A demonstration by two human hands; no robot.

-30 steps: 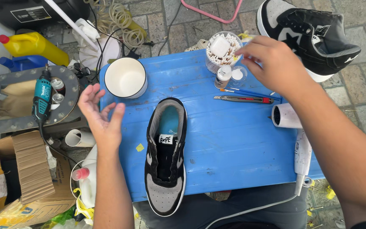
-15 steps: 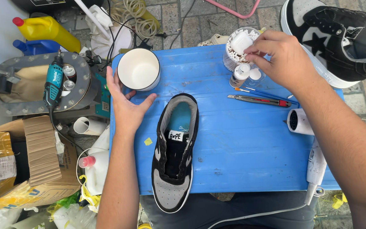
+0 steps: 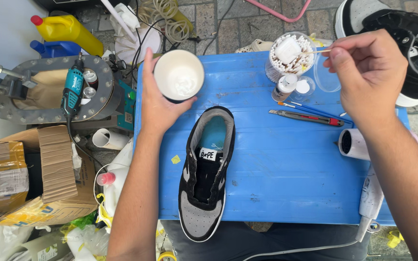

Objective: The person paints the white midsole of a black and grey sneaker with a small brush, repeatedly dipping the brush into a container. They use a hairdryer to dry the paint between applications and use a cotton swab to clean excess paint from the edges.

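Far left, floor: a torn cardboard box point(image 3: 35, 179) is lying open beside a round metal fixture point(image 3: 54, 89); a teal rotary tool point(image 3: 72, 89) is resting across that fixture.
Upper left: a yellow jug point(image 3: 68, 31) is standing behind the fixture, with a blue container just beside it.
Work surface: a blue table point(image 3: 286, 179) is carrying everything listed from here on.
Left hand point(image 3: 158, 104): it is wrapping around a white cup point(image 3: 179, 75), thumb and fingers closed on its wall, and is holding it at the table's back left corner; whether the cup is lifted or resting cannot be told. Its inside is looking white and pale.
Centre: a black and grey sneaker point(image 3: 206, 179) is lying on the table just below the cup, toe toward the person, its opening and blue insole facing up. No swab or cloth is touching it.
Right of centre: a small bottle point(image 3: 284, 87), a utility knife point(image 3: 308, 117) and thin brushes point(image 3: 310, 110) are lying between the shoe and the swab jar.
Swab jar point(image 3: 289, 55): a clear tub of cotton swabs is standing open at the back edge.
Right hand point(image 3: 371, 79): it is pinching a single cotton swab point(image 3: 318, 50) between thumb and fingertips, the stick pointing left over the jar.
Right edge: a white hair dryer point(image 3: 364, 169) is lying along the table's side; a second black sneaker point(image 3: 402, 34) is lying on the paving beyond.
Progress, as judged: swab and cup are both in hand; the swab is not yet in the cup, and the shoe is untouched.
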